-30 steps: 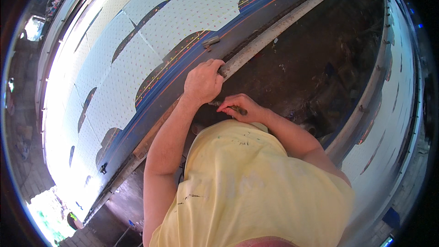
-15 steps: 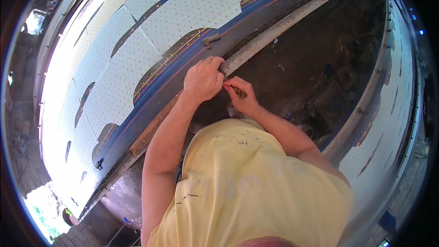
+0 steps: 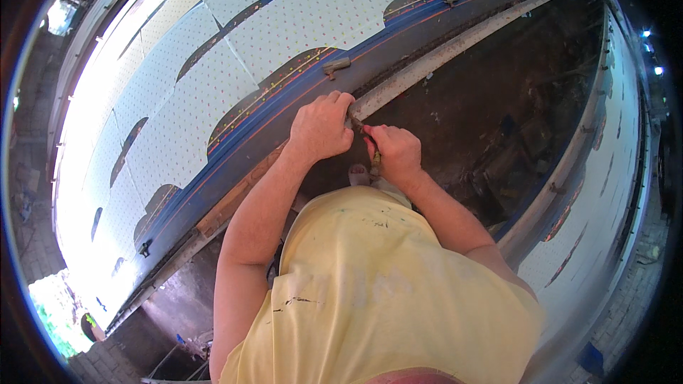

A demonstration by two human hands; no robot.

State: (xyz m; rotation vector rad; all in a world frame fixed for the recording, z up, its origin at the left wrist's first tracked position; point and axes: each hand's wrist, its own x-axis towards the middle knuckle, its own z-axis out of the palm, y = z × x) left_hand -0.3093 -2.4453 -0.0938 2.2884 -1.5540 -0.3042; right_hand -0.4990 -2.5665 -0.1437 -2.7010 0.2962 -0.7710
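Note:
At the near edge of a long table, both my hands meet beside a pale metal rail (image 3: pixel 427 67). My left hand (image 3: pixel 321 126) is closed, its fingers curled over the rail's near end; what lies under them is hidden. Just right of it, my right hand (image 3: pixel 395 153) is closed round a slim dark hand tool (image 3: pixel 375 156) with a worn, yellowish handle end. The tool's upper end reaches toward my left fingers, and its exact kind cannot be made out. Above my hands, a small metal stop (image 3: pixel 336 67) sits on the table's dark border.
White dotted fabric (image 3: pixel 284 46) with dark cut-out shapes covers the table. Further metal stops (image 3: pixel 451 0) line its border. A second, similar table (image 3: pixel 569 263) stands to the right, across a dark, stained floor (image 3: pixel 469 107). A wooden strip (image 3: pixel 238 195) runs along the near edge.
My right hand has turned and shifted slightly right, so more of the tool shows. My left hand stays at the rail, and the view has shifted a little.

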